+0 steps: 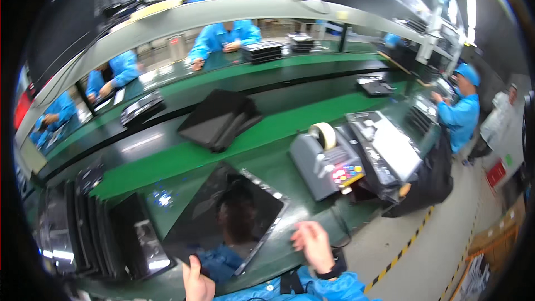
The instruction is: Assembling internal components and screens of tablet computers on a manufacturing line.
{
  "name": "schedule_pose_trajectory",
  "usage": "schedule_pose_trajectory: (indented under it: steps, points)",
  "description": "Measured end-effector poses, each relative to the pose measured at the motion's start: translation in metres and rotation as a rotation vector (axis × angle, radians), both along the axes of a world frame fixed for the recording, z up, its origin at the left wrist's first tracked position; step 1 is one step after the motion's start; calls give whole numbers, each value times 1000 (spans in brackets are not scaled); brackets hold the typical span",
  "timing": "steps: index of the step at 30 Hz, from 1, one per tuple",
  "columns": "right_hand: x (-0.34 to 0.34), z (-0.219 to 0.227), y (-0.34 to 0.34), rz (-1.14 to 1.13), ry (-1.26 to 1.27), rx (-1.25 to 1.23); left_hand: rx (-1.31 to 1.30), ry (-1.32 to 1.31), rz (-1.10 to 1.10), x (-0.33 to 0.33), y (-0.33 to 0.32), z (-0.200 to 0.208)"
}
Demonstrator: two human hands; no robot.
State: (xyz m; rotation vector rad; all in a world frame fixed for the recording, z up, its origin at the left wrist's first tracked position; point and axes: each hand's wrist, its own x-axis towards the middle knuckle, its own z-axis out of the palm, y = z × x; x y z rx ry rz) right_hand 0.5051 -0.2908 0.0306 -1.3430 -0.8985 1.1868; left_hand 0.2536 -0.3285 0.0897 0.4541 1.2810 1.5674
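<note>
A black, glossy screen panel (223, 217) lies tilted across the bench in front of me, with a silvery strip along its far right edge. At its near corner, my left hand (199, 281) grips the edge, thumb on top. Off the panel's right side hovers my right hand (315, 245), a dark band at its wrist. Its fingers are curled together and slightly blurred; anything between them is too small to make out. Beyond that hand stands a grey tape dispenser (320, 164) with a tape roll (323, 135) on top and coloured buttons in front.
Several dark panels (92, 228) stand in a row at left. Small blue-white scraps (163, 198) lie nearby. Black panels (214, 120) are stacked on the green belt (278, 131). More parts (384, 145) sit right of the dispenser. Co-workers in blue (462, 108) work around the line.
</note>
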Motion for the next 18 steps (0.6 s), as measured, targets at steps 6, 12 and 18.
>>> schedule_pose_trajectory:
  steps: [6,12,18]
  points:
    - [-75,-3,8,74,278,-34,-76,34,-300,-10,-26,-44]
    - [-85,-41,24,-184,-85,77,-101,-258,-607,-36,-13,-30]
    - [-83,-69,36,-236,-124,138,-158,-9,-483,-61,24,-21]
